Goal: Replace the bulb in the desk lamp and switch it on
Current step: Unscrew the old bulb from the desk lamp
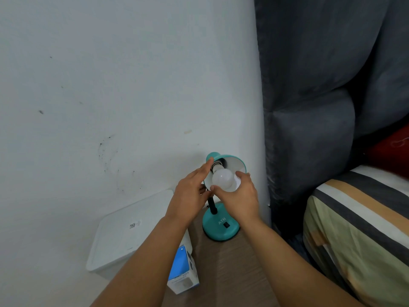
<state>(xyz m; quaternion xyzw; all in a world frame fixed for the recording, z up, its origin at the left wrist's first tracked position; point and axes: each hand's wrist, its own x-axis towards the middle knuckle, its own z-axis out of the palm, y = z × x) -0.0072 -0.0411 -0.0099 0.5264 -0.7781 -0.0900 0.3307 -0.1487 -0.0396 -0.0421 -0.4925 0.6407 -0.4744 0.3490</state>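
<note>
A teal desk lamp stands on a small wooden table [232, 262], with its round base [218, 229] and black rocker switch [226, 225] facing me. The shade [238, 161] is tipped up toward me. A white bulb [222, 179] sits with its neck in the socket inside the shade. My right hand [240, 196] wraps its fingers around the bulb from below. My left hand [191, 192] holds the shade's left rim, thumb up along its edge.
A blue and white bulb box [183, 271] lies on the table's left edge. A white plastic bin lid [130, 231] is to the left, below the white wall. A grey upholstered headboard [309, 129] and a striped mattress [358, 229] are on the right.
</note>
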